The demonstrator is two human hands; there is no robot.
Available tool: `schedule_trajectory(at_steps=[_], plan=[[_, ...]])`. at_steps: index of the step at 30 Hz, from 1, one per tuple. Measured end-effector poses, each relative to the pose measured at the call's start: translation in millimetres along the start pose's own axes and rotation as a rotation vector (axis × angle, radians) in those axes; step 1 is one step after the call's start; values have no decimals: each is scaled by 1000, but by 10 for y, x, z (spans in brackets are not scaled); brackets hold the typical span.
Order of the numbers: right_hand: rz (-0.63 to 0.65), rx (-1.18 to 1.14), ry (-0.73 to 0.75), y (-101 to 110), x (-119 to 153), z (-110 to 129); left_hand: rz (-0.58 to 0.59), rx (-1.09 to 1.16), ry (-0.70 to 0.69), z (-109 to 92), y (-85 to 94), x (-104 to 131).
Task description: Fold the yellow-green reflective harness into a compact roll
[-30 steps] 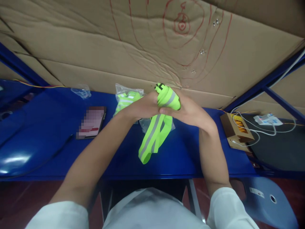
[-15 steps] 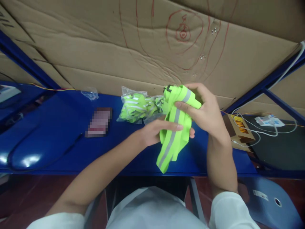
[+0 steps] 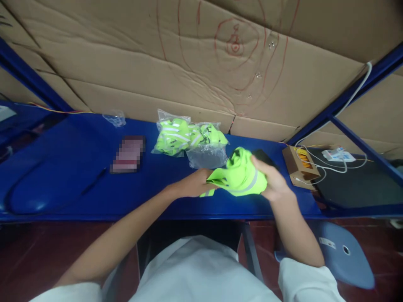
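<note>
A neon yellow-green reflective strap bundle with grey stripes is held between my two hands, above the front of the blue table. My right hand is closed round the right side of the folded bundle. At its left end, my left hand grips the loose part of the straps; its fingertips are hidden behind the fabric. Just beyond the hands lie clear plastic bags of similar neon straps, side by side on the table. A flat dark object shows partly behind the bundle.
On the blue table lie a blurred-out rectangular item, a crumpled clear bag and a black cable. A cardboard box with orange items stands right. Cardboard walls the back. A stool stands lower right.
The bundle has been turned and lowered, its hanging tail now gathered sideways toward my left hand. Both hands have moved down and farther apart. The bags behind are now less covered.
</note>
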State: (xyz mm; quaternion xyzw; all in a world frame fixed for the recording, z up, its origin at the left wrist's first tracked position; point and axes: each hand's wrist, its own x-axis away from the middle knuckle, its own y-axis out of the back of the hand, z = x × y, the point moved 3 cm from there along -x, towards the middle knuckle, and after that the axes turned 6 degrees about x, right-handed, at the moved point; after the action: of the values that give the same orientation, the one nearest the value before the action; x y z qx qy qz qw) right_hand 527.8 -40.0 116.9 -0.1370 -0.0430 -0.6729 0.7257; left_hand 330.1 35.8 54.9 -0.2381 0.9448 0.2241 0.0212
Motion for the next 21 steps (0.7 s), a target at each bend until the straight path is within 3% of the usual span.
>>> schedule_trajectory(at_steps=[3, 6, 10, 12, 14, 17, 21], plan=[[174, 69, -120, -263, 39, -308, 87, -159, -112, -41, 56, -99], [258, 406, 2, -428, 77, -366, 169, -386, -227, -210, 82, -176], [111, 642, 176, -408, 40, -320, -100, -407, -313, -320, 213, -244], [47, 676, 209, -362, -20, -334, -238, -295, -315, -254, 253, -261], [18, 696, 249, -334, -90, -366, -285, -115, -279, -138, 242, -267], [20, 721, 268, -342, -173, -444, -305, 280, -46, 49, 166, -221], [-123, 796, 187, -358, -204, -550, -391, 741, 216, 131, 5, -31]])
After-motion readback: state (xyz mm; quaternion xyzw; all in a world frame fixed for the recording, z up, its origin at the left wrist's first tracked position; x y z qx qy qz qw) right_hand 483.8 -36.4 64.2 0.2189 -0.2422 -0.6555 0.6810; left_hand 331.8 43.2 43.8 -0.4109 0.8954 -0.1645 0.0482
